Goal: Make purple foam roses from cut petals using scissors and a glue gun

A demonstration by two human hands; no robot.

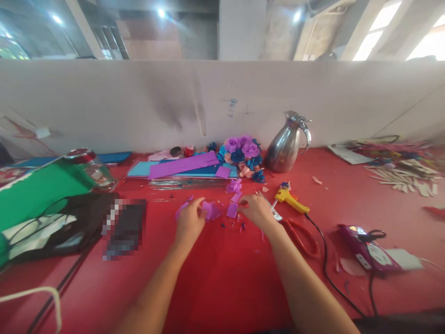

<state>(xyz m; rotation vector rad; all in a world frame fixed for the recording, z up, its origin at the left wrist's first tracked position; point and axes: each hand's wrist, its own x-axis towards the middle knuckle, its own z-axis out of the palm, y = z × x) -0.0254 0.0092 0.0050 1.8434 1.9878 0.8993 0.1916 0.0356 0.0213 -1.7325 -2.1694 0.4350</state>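
Low over the red table, my left hand is loosely curved, thumb and forefinger a little apart. It is beside purple crepe-paper pieces, some partly behind it. My right hand is bent the same way, its fingertips beside a small purple paper piece; whether they touch it I cannot tell. Just beyond lies a purple paper flower. Scissors with red handles lie right of my right forearm, their blades partly hidden. A yellow glue gun rests close to them.
Behind are purple paper strips, a bunch of paper flowers and a steel jug. At right are a magenta power strip with cords and several pale sticks. At left stand a glass jar and a dark bag.
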